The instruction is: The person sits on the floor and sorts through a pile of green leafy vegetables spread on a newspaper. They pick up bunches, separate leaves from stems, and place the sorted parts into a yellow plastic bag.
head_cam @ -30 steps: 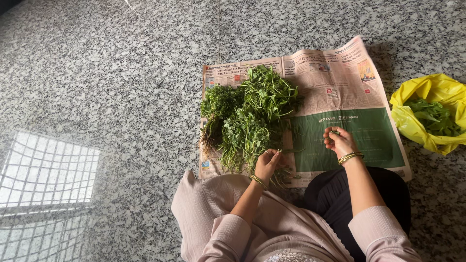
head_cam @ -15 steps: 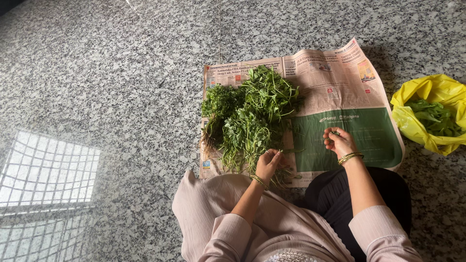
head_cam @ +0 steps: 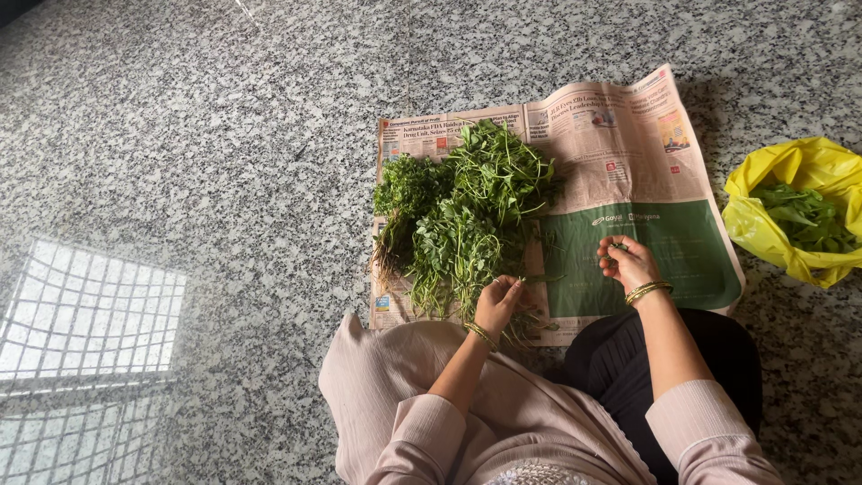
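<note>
A pile of leafy green stalks (head_cam: 467,211) lies on the left half of a spread newspaper (head_cam: 628,153) on the granite floor. My left hand (head_cam: 496,304) pinches a thin green stem at the near edge of the pile. My right hand (head_cam: 628,262) hovers over the green printed patch of the newspaper, its fingers closed on a small bit of green leaf. Both wrists wear gold bangles. My lap, in pale pink cloth, fills the bottom of the view.
A yellow plastic bag (head_cam: 772,224) holding green leaves sits on the floor to the right of the newspaper. A bright window reflection (head_cam: 85,323) shines on the polished granite at the lower left.
My left hand has shifted slightly along the stems at the pile's near edge. My right hand stays over the green patch. The pile and bag have not moved.
</note>
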